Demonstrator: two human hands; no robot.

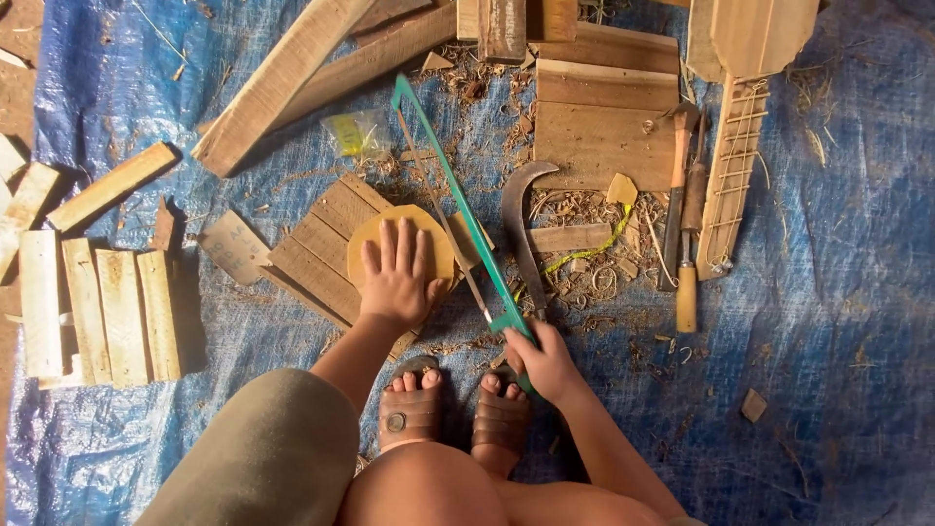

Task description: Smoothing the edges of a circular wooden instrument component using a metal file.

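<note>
- Head view, risk first: sawdust and shavings lie all around the round wooden disc, and the disc sits on a slatted wooden board that rests loose on the blue tarp. If you ease your downward press, I judge the disc could slide or spin under the blade.
- Head view, fingers: your left hand lies close beside the blade of the green hacksaw. A jump of the blade out of its cut would likely meet the thumb side first.
- Head view, feet: your 2 sandalled feet sit just below the saw handle, so a slipped pull stroke could carry the handle toward your toes.
- Head view, clutter: a curved sickle lies just beside the saw frame, near enough to snag it.
- Head view, left grip: your left hand is spread flat, fingers apart, palm pressing the disc; it clasps nothing.
- Head view, right grip: your right hand is wrapped tight around the saw handle, the frame running up and away across the disc's right edge.
</note>
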